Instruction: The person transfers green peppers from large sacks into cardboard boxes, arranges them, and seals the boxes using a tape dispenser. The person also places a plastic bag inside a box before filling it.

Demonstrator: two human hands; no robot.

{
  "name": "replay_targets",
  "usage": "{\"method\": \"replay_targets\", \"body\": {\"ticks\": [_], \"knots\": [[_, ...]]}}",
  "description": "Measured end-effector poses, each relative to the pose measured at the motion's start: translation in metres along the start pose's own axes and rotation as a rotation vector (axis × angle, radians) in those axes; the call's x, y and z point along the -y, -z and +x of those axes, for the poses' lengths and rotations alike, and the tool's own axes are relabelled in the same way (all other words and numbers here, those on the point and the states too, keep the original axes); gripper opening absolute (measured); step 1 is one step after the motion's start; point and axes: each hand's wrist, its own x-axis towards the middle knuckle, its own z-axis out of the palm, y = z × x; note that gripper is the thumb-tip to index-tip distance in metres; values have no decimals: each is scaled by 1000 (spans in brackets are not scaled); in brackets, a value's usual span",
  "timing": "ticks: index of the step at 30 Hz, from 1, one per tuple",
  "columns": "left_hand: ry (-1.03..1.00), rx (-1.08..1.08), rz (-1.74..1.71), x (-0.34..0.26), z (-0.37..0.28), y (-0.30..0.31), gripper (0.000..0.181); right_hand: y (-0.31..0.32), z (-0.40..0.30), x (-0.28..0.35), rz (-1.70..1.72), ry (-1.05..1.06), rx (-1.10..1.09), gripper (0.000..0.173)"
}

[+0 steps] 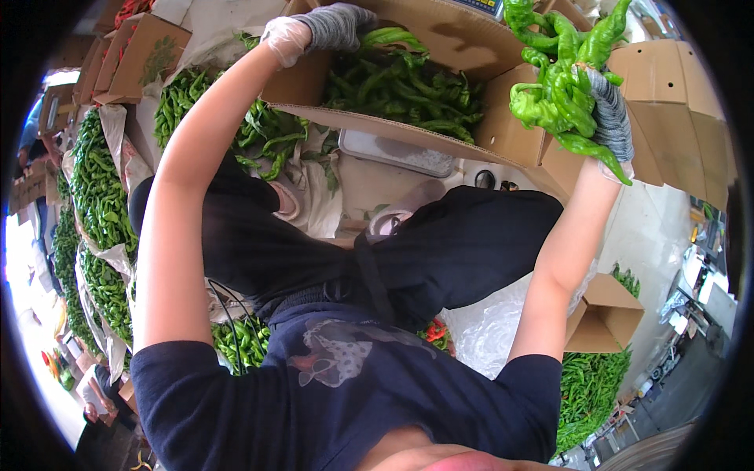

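Observation:
My right hand (609, 115), in a grey knit glove with clear plastic at the wrist, is raised at the upper right. It grips a bunch of long, curled green peppers (559, 88). My left hand (336, 26), gloved the same way, is at the left end of an open cardboard box (400, 132). Its fingers are dark and partly blurred, so their hold is unclear. Many green peppers (400, 88) lie inside the box, and a paler one (394, 38) lies close to the left hand.
Piles of green peppers (106, 206) on sheeting run down the left. A metal tray (394, 153) sits under the box's near side. Open cardboard flaps (665, 118) stand at right, above a small empty-looking box (607, 312) and more peppers (589, 394). Other people (97, 391) are at far left.

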Motion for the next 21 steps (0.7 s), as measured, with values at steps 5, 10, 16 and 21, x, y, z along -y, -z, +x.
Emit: {"method": "replay_targets", "body": {"ticks": [5,10,16,21], "knots": [[230,500,175,-4,32,-16,41,-2,-2,1,-36,-60,33,48],[462,818,397,36,36,-98,30,-14,8,0,15,-19,83,45],[92,587,550,9,29,-122,42,-2,4,4,-7,-42,79,40],[360,485,246,-11,34,-87,54,5,0,3,-29,-21,7,49]]}}
